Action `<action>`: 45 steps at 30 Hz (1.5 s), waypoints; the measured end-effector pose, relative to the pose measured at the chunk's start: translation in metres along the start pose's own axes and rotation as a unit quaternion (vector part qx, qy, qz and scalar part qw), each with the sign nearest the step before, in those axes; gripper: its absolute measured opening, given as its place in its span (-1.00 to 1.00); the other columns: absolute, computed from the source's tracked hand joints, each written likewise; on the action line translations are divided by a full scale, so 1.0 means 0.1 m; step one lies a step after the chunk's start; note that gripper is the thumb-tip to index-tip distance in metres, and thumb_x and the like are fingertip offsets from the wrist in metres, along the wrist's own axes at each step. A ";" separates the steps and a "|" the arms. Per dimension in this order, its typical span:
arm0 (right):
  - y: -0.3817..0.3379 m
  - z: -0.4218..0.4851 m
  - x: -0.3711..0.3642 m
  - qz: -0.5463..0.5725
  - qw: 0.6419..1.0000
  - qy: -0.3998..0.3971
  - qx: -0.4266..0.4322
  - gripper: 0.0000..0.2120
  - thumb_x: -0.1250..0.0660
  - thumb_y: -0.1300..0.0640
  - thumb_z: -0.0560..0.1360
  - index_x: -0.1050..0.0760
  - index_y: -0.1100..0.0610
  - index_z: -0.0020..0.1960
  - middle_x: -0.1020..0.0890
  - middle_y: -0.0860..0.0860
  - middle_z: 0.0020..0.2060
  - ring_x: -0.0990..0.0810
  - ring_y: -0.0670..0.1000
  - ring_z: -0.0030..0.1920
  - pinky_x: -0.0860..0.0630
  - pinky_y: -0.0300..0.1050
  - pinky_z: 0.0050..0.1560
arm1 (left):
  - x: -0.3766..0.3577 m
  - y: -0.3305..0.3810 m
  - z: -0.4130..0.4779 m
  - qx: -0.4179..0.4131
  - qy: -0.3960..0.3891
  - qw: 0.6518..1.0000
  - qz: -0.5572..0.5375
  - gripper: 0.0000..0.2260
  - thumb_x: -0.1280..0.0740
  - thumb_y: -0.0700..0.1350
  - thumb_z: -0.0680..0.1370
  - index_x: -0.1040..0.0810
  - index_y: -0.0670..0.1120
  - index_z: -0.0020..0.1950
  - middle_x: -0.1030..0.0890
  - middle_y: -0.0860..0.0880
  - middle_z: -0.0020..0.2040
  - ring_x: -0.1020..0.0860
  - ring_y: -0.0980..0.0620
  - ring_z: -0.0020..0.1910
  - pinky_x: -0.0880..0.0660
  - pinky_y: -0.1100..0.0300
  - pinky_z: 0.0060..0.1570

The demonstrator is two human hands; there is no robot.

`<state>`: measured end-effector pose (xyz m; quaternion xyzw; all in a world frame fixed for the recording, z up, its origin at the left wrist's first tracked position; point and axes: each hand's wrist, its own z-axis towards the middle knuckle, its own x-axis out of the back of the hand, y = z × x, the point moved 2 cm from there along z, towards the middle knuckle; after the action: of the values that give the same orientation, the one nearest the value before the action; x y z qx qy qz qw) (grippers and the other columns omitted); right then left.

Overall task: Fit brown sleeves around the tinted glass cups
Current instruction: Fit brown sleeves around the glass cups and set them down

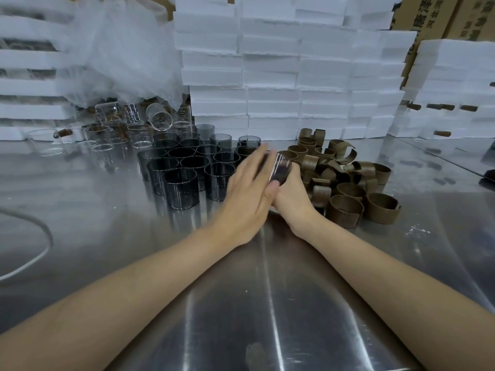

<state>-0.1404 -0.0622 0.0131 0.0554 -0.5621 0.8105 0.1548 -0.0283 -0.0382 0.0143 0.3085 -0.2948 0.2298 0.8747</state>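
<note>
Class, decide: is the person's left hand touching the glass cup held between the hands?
Touching. The head view shows the left hand laid flat against the glass cup, no gap visible.

I see both bare hands meeting over the steel table point(267, 303). My right hand point(290, 194) grips a tinted glass cup point(280, 168), tilted on its side; whether a sleeve is on it, I can't tell through the blur. My left hand point(247, 194) lies flat against it, fingers stretched out. Left of the hands stands a cluster of tinted cups point(187, 170), upright. Right of them lies a loose heap of brown sleeves point(345, 180). Clear glass cups point(128, 129) sit further back left, before white foam boxes point(270, 76)
</note>
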 end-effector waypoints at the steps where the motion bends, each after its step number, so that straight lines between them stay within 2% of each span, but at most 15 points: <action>1: -0.01 0.00 0.00 -0.018 1.000 0.005 0.011 -0.86 -0.18 0.11 0.63 -0.35 0.16 0.13 -0.51 0.01 -0.16 -0.52 -0.10 -0.16 -0.50 -0.27 -0.18 | -0.02 0.03 -0.01 -0.029 -0.015 0.999 0.031 -0.54 -0.02 -0.03 0.67 -0.17 -0.10 0.57 -0.05 -0.04 0.61 0.03 -0.06 0.59 0.00 -0.07 0.54; 4: 0.06 0.02 0.03 -0.056 0.996 0.034 0.058 -0.78 0.00 0.11 0.69 -0.36 0.16 0.00 -0.50 0.04 -0.26 -0.54 -0.10 -0.25 -0.49 -0.23 -0.15 | -0.03 0.04 -0.02 -0.054 -0.039 0.996 0.056 -0.56 -0.01 -0.02 0.68 -0.19 -0.04 0.57 0.03 0.03 0.61 0.15 -0.03 0.60 0.04 -0.06 0.54; 6: 0.06 -0.01 0.04 -0.102 0.991 0.031 0.083 -0.94 -0.11 0.14 0.65 -0.33 0.10 0.03 -0.48 -0.05 -0.26 -0.50 -0.11 -0.22 -0.46 -0.20 -0.11 | -0.02 0.03 -0.01 -0.030 -0.039 0.998 0.033 -0.56 -0.02 -0.01 0.70 -0.13 -0.02 0.58 0.09 0.01 0.62 0.17 0.00 0.59 0.06 0.05 0.54; 13: 0.00 -0.04 0.02 -0.067 0.994 -0.020 0.080 -0.70 -0.38 0.18 0.44 -0.24 0.03 -0.03 -0.54 -0.05 -0.25 -0.55 -0.07 -0.25 -0.55 -0.06 -0.22 | 0.00 -0.05 0.01 0.091 -0.025 0.992 -0.080 -0.35 -0.17 0.05 0.65 0.14 0.00 0.61 -0.01 -0.01 0.61 -0.09 0.08 0.55 -0.14 0.22 0.47; 15: -0.01 -0.05 0.03 -0.073 0.993 -0.032 0.091 -0.62 -0.41 0.16 0.40 -0.23 0.01 0.02 -0.56 -0.07 -0.18 -0.59 -0.11 -0.17 -0.56 -0.12 -0.17 | 0.01 -0.11 0.03 0.139 -0.017 0.979 -0.145 -0.31 -0.29 0.06 0.60 0.02 0.01 0.61 -0.29 0.04 0.52 -0.33 0.16 0.43 -0.24 0.32 0.33; 17: -0.03 -0.08 0.03 -0.076 0.990 -0.037 0.117 -0.57 -0.39 0.18 0.36 -0.21 0.07 0.08 -0.53 -0.13 -0.16 -0.56 -0.27 -0.17 -0.49 -0.31 -0.20 | 0.00 -0.19 0.05 0.181 -0.013 0.955 -0.236 -0.50 -0.43 0.01 0.52 -0.35 0.07 0.42 -0.58 0.15 0.25 -0.54 0.25 0.19 -0.40 0.31 0.17; 21: -0.01 -0.07 0.00 -0.058 0.990 -0.049 0.118 -0.59 -0.26 0.24 0.33 -0.22 0.13 0.14 -0.49 -0.16 -0.17 -0.55 -0.28 -0.17 -0.46 -0.37 -0.26 | -0.05 -0.29 0.07 0.194 -0.017 0.916 -0.352 -0.62 -0.51 0.00 0.40 -0.48 0.12 0.16 -0.66 0.23 -0.03 -0.61 0.31 0.00 -0.47 0.47 -0.11; 26: 0.04 0.00 -0.01 -0.069 0.993 -0.053 0.074 -0.50 -0.25 0.28 0.45 -0.27 0.12 0.36 -0.54 -0.13 -0.02 -0.57 -0.10 0.00 -0.53 -0.19 -0.03 | -0.03 -0.27 0.07 0.162 -0.019 0.926 -0.339 -0.22 -0.49 0.11 0.41 -0.19 0.00 0.52 -0.55 0.31 0.13 -0.49 0.48 0.10 -0.36 0.58 0.02; 29: 0.05 0.02 0.00 -0.093 0.993 -0.058 0.045 -0.70 -0.21 0.25 0.49 -0.42 0.06 0.19 -0.56 -0.10 -0.18 -0.58 -0.05 -0.21 -0.49 -0.14 -0.29 | -0.03 -0.26 0.06 0.163 -0.031 0.928 -0.333 0.05 -0.44 0.21 0.34 0.16 0.02 0.61 -0.35 0.23 0.37 -0.35 0.58 0.20 -0.28 0.64 0.11; 32: 0.01 0.00 0.03 -0.145 0.987 -0.040 0.052 -0.82 -0.16 0.25 0.47 -0.46 0.01 -0.11 -0.55 -0.08 -0.36 -0.52 -0.05 -0.40 -0.51 -0.07 -0.37 | -0.03 -0.24 0.06 0.156 -0.016 0.932 -0.326 0.05 -0.45 0.16 0.34 0.19 0.06 0.60 -0.27 0.09 0.50 -0.37 0.35 0.34 -0.28 0.53 0.25; 35: -0.05 -0.04 0.03 -0.196 0.979 -0.005 0.060 -0.81 -0.20 0.20 0.47 -0.49 0.09 0.05 -0.61 0.00 -0.08 -0.59 0.04 -0.09 -0.57 0.02 -0.08 | -0.01 -0.22 0.08 0.137 0.028 0.931 -0.337 0.00 -0.46 0.07 0.35 0.12 0.06 0.60 -0.24 0.03 0.52 -0.37 0.22 0.39 -0.32 0.40 0.32; 37: -0.04 -0.04 0.03 -0.219 0.975 0.006 0.041 -0.71 -0.23 0.18 0.49 -0.42 0.14 0.21 -0.47 0.08 0.14 -0.54 0.13 0.06 -0.50 0.00 0.08 | 0.01 -0.21 0.07 0.121 0.056 0.930 -0.341 -0.12 -0.44 0.07 0.38 0.02 0.17 0.56 -0.22 0.02 0.52 -0.35 0.06 0.44 -0.37 0.10 0.40; 39: -0.02 -0.04 0.04 -0.256 0.967 -0.003 0.004 -0.59 -0.25 0.18 0.52 -0.31 0.18 0.34 -0.24 0.15 0.31 -0.50 0.22 0.17 -0.41 -0.05 0.18 | 0.03 -0.20 0.08 0.113 0.067 0.938 -0.322 -0.32 -0.39 0.13 0.43 -0.09 0.33 0.44 -0.19 0.04 0.53 -0.34 -0.07 0.45 -0.47 -0.08 0.29; 41: -0.01 -0.03 0.07 -0.262 0.964 -0.012 -0.037 -0.51 -0.27 0.16 0.52 -0.24 0.20 0.40 -0.05 0.23 0.44 -0.42 0.28 0.28 -0.35 -0.11 0.21 | 0.06 -0.18 0.07 0.106 0.066 0.940 -0.319 -0.47 -0.35 0.18 0.46 -0.20 0.40 0.35 -0.20 0.08 0.54 -0.43 -0.09 0.37 -0.60 0.16 -0.09; 45: -0.04 0.02 0.12 -0.216 0.970 -0.016 -0.108 -0.43 -0.27 0.16 0.52 -0.17 0.23 0.46 -0.15 0.24 0.42 -0.37 0.21 0.31 -0.37 -0.08 0.27 | 0.04 -0.21 0.07 0.126 0.040 0.931 -0.341 -0.61 -0.33 0.23 0.44 -0.34 0.44 0.24 -0.21 0.10 0.56 -0.53 0.02 0.22 -0.48 0.29 -0.44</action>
<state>-0.1508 -0.0608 0.0204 0.1717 -0.6231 0.6917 0.3222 -0.0158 -0.0568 0.0129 0.4889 -0.1049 -0.0347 0.8653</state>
